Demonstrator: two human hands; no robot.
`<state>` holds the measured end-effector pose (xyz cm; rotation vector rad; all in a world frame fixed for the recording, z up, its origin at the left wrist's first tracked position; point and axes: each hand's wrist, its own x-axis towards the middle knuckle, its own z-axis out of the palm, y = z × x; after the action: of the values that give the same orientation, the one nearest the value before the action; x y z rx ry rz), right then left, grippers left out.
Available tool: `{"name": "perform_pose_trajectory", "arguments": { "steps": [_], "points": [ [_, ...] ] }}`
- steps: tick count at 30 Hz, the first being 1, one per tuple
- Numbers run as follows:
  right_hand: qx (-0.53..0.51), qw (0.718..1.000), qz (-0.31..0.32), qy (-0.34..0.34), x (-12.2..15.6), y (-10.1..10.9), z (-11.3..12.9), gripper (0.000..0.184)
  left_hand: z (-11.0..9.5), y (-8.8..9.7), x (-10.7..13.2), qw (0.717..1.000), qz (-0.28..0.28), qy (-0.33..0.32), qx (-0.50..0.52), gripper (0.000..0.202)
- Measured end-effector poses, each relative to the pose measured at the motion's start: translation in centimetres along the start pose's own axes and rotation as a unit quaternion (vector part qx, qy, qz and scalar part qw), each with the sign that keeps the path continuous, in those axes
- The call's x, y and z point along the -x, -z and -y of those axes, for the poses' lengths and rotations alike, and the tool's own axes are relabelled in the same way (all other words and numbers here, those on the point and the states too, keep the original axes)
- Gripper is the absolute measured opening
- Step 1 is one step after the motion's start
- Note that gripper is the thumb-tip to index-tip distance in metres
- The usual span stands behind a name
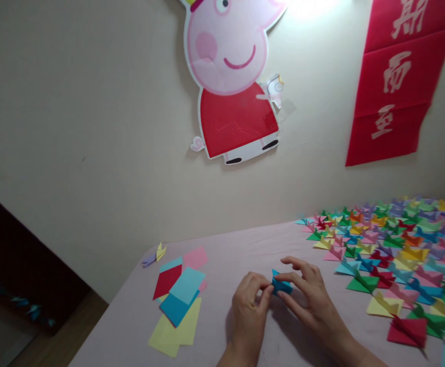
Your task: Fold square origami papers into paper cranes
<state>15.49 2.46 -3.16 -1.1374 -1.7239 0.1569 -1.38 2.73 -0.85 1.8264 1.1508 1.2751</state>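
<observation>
A small, partly folded blue paper piece (281, 284) lies on the pink tablecloth (245, 250), between both my hands. My left hand (248, 306) pinches its left end with thumb and fingertips. My right hand (307, 293) presses on its right side, with the fingers bent over it. A loose pile of flat coloured paper squares (179, 298) lies to the left of my hands.
Many folded paper figures (394, 255) in several colours cover the right part of the table in rows. Two small folded pieces (154, 255) sit by the far left table edge. A cartoon pig cutout (233, 81) and a red banner (398, 81) hang on the wall.
</observation>
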Motion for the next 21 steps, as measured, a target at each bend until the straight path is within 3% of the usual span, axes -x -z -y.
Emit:
{"name": "perform_pose_trajectory", "arguments": {
  "steps": [5, 11, 21],
  "points": [
    [-0.079, 0.994, 0.033, -0.061, -0.1, 0.0, 0.1, 0.010, 0.6, -0.3, 0.0, 0.999, -0.003, 0.040, 0.025, 0.011],
    [-0.166, 0.973, 0.068, -0.142, -0.5, 0.1, 0.5, 0.017, 0.7, -0.4, -0.1, 0.997, 0.023, 0.057, 0.049, 0.012],
    [-0.194, 0.969, 0.083, -0.129, -0.7, 0.2, 0.6, 0.017, 1.2, -0.3, 0.0, 0.995, 0.047, 0.049, 0.076, 0.011]
  ]
}}
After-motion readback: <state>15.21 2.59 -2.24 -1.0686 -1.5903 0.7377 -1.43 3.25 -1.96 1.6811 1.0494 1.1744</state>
